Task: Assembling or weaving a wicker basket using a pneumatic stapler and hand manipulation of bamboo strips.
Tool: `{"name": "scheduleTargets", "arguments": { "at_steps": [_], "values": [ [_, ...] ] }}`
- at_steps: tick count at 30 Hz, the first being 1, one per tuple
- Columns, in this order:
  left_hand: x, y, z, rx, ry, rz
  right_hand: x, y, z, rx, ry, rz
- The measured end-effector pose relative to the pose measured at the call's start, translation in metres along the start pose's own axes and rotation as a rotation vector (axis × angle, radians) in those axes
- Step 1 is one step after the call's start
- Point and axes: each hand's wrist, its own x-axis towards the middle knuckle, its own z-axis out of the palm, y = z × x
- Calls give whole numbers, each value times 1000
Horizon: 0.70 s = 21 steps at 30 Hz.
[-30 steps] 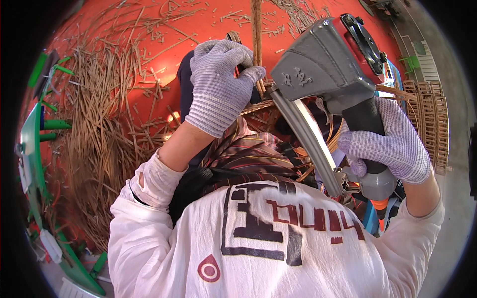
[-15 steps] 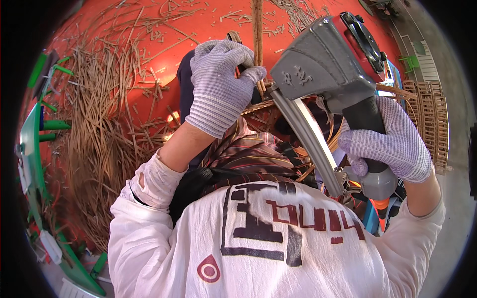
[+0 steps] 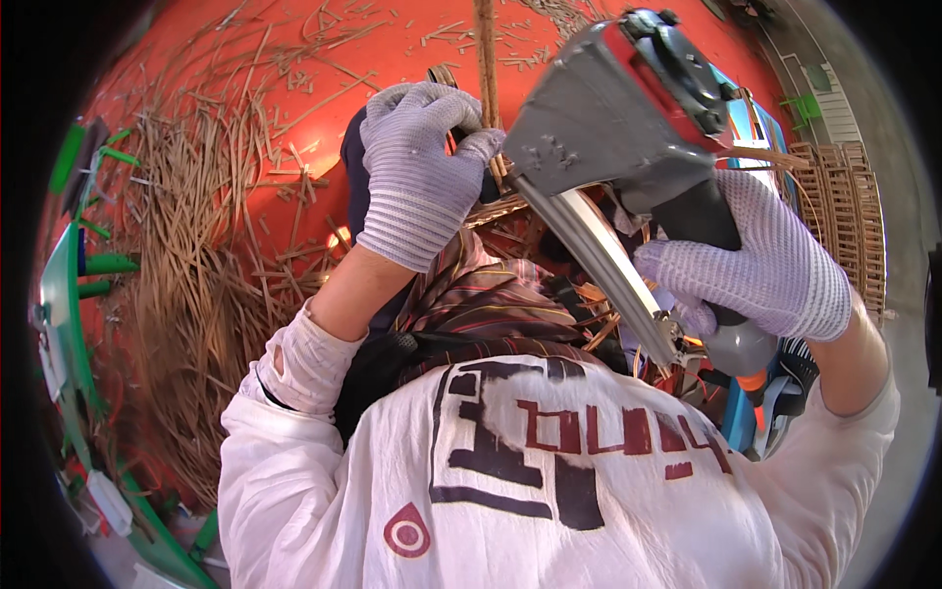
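Note:
My right hand (image 3: 751,255), in a striped knit glove, is closed around the black handle of a grey pneumatic nail gun (image 3: 599,118). The gun's silver magazine (image 3: 599,265) slants down toward my lap, and its nose is by the brown strips. My left hand (image 3: 422,147), gloved alike, is curled with thumb and fingers closed around brown woven-looking strips (image 3: 488,79) that run upward from it. The gun's nose sits just right of my left thumb; whether it touches the strips I cannot tell. Part of the frame under my hands is hidden.
Loose brown strips (image 3: 186,294) lie heaped on the red floor (image 3: 285,211) at left, with short offcuts scattered beyond. A green-edged translucent panel (image 3: 74,324) stands at far left. Stacked slatted brown pieces (image 3: 839,216) stand at right. An orange hose fitting (image 3: 752,381) hangs below the gun.
The nail gun has shifted left and tilted slightly, moving with my right hand. My left hand and the strips have moved a little to the left.

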Motion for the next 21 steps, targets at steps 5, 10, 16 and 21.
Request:
{"name": "scheduleTargets", "arguments": {
  "at_steps": [5, 10, 16, 21],
  "values": [
    [2, 1, 2, -14, 2, 25, -4, 5, 2, 21, 11, -35],
    [-1, 3, -5, 11, -42, -5, -12, 43, -6, 416, 107, -108],
    [-1, 23, -5, 34, 82, -180, -57, 148, -31, 713, 586, -362],
    [-10, 38, -24, 371, -82, 213, -73, 307, -77, 746, 859, -286]
  ]
}}
